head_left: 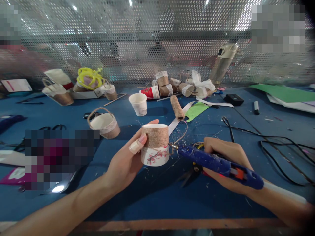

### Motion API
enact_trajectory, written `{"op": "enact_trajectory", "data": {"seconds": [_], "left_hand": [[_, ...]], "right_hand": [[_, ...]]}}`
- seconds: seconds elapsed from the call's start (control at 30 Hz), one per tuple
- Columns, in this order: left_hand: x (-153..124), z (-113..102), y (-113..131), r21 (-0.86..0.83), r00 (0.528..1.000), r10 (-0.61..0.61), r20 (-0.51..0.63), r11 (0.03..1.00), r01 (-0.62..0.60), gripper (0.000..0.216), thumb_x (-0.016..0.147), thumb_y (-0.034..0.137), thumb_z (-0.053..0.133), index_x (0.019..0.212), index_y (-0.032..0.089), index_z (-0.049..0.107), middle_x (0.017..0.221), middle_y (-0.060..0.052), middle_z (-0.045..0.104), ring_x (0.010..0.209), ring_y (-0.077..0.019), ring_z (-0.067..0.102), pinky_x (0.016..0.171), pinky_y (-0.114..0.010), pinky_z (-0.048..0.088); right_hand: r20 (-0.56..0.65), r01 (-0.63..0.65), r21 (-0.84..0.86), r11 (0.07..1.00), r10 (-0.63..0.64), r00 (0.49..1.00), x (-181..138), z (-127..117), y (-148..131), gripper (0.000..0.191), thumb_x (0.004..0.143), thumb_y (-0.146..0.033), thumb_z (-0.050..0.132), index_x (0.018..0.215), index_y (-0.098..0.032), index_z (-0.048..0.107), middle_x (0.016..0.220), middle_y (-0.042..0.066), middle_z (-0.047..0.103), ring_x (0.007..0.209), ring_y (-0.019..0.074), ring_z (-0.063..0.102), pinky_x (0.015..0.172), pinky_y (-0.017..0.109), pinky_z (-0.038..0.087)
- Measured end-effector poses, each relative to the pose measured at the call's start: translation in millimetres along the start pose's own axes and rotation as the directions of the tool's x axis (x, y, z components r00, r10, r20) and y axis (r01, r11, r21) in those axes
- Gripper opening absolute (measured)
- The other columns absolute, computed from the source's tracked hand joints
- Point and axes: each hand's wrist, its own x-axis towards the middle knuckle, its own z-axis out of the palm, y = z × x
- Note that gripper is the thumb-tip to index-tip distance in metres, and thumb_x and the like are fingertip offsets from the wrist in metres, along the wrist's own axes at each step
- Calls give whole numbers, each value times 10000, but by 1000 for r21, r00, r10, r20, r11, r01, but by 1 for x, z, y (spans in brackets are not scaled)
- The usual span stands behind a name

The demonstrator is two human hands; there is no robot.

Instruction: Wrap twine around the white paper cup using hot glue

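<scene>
A craft workshop, with one long bench deep in cup-and-twine work.

From where I stand, the blue worktable (pixel 152 200) runs along a perforated metal screen (pixel 123 39) and is covered with making supplies. There is a spool of jute twine (pixel 177 107), a plain paper cup (pixel 138 104), a small cup basket with a twine handle (pixel 104 124) and a heap of wrapped cups (pixel 169 86). Beside them lie a bundle of yellow cord (pixel 90 78), green paper sheets (pixel 285 92), a black marker (pixel 256 107) and scissors (pixel 194 170). A half-wrapped cup (pixel 155 144) and a blue hot-glue gun (pixel 219 164) are in use, black cables (pixel 270 141) trail across the cloth, and fibre scraps are scattered all over.
</scene>
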Motion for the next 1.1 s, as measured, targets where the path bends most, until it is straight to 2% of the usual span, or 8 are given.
{"op": "enact_trajectory", "data": {"seconds": [0.17,0.3,0.53,0.7,0.97,1.1], "left_hand": [[1,1,-2,-6,1000,-5,-15,1000,5,570,839,491,794,1362,288,698,1295,-52,766,1166,-301,682,925,-372,549],[2,-3,-6,7,1000,8,17,1000,-9,520,858,492,778,1338,302,716,1322,-46,755,1211,-305,670,944,-374,542],[0,-5,-4,20,998,35,60,999,-36,588,901,497,715,1449,297,635,1375,-63,726,1270,-345,635,1066,-471,492],[-1,-6,-3,-2,998,33,58,999,-33,521,936,475,681,1430,315,648,1384,-36,718,1246,-302,644,1016,-417,520],[2,-5,-7,73,999,38,25,997,-39,525,890,504,734,1371,297,688,1327,-72,739,1195,-332,661,994,-438,514],[0,-3,-6,27,1000,16,18,999,-17,540,885,514,730,1376,293,687,1323,-54,748,1219,-317,660,997,-419,526]], "right_hand": [[24,40,-22,999,-40,999,-1,0,-2,286,764,-45,622,758,-243,416,666,-63,518,544,95,480,524,243,351],[7,53,-33,998,-53,999,-2,0,-2,304,706,-28,604,760,-242,395,668,-67,487,549,93,473,532,245,334],[38,61,-58,996,-59,998,-1,-2,-1,314,729,-28,613,768,-247,391,671,-62,499,552,99,464,528,243,340],[4,54,-52,997,-53,999,1,-1,-2,296,774,-51,602,766,-248,381,663,-61,499,538,98,460,521,242,336],[36,81,-52,995,-79,996,-3,0,-1,317,734,-27,616,767,-245,389,681,-67,467,550,92,435,533,240,329],[31,66,-59,996,-64,997,-3,-1,0,299,746,-48,632,772,-245,408,689,-64,499,563,95,456,540,242,342]]}}
